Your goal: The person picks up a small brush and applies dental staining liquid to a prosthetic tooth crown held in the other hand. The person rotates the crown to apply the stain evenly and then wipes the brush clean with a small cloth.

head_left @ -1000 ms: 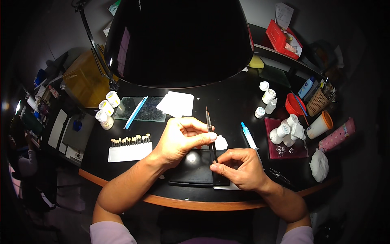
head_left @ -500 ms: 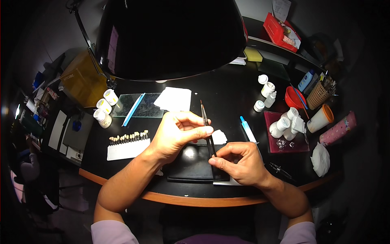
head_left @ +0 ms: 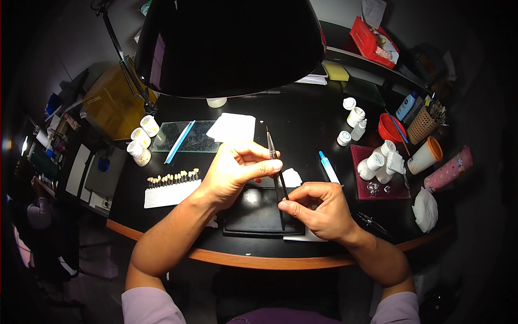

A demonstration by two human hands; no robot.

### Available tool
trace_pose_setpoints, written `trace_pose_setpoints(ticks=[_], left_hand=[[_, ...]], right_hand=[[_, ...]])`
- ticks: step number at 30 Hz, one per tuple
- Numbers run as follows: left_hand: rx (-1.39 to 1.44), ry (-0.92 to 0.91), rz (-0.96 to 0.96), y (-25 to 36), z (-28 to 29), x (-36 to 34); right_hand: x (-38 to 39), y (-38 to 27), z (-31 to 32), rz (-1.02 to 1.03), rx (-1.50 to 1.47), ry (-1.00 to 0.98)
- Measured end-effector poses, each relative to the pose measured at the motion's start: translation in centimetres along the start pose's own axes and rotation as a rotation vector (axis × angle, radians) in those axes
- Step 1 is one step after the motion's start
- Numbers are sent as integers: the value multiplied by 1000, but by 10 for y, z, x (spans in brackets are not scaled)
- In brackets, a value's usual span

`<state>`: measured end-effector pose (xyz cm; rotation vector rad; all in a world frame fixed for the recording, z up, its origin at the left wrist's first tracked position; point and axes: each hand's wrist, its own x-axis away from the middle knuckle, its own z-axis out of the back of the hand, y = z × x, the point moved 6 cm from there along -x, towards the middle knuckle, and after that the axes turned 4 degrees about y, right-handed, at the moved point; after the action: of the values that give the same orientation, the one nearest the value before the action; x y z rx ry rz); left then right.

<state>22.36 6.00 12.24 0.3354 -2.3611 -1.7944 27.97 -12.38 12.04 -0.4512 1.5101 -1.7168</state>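
Note:
A slim, dark, fine-tipped paintbrush (head_left: 280, 182) slants almost upright between my hands, its thin reddish-brown tip pointing up and away. My left hand (head_left: 236, 170) pinches it below the tip with thumb and fingers. Lower on the handle, the thumb and fingertips of my right hand (head_left: 319, 209) close round it. Beneath the hands lies a dark flat case or tray (head_left: 249, 215) with a glossy surface. A crumpled white tissue (head_left: 292, 177) and a blue-and-white tube or syringe (head_left: 328, 168) lie just beyond my right hand.
A white shade-tab rack (head_left: 171, 194) and several white jars (head_left: 141, 153) stand left, near a glass slab (head_left: 178, 141) and white paper (head_left: 232, 128). At right are a dark-red plate (head_left: 382, 191) with bottles, a red bowl (head_left: 389, 129) and a tool basket (head_left: 423, 125). A black lamp (head_left: 229, 48) hangs ahead.
The whole view has shifted slightly, exposing a little more of the desk under the lamp. Both hands keep the same grip on the paintbrush, with scarcely any movement.

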Motion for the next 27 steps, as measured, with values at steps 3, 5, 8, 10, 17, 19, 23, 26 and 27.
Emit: trace_pose_setpoints(ticks=[3,5,8,10,17,19,23,26,27], left_hand=[[3,0,-1,-1,-1,-1],[11,-6,-6,-1,-1,-1],[15,-6,-6,-1,-1,-1],[11,-9,-2,0,-1,-1],[-4,2,-4,-1,-1,-1],[1,-2,-3,0,-1,-1],[7,0,-2,-1,-1,-1],[-3,-6,6,0,-2,-1],[-4,-6,7,0,-2,0]], right_hand=[[1,0,1,4,-14,9],[1,1,1,8,-14,4],[0,1,1,7,-12,4],[0,1,1,4,-12,6],[0,1,1,-5,-17,-3],[0,1,1,-11,-10,-5],[0,0,1,1,-17,0],[1,1,1,-5,-14,1],[1,1,1,-6,-11,1]])
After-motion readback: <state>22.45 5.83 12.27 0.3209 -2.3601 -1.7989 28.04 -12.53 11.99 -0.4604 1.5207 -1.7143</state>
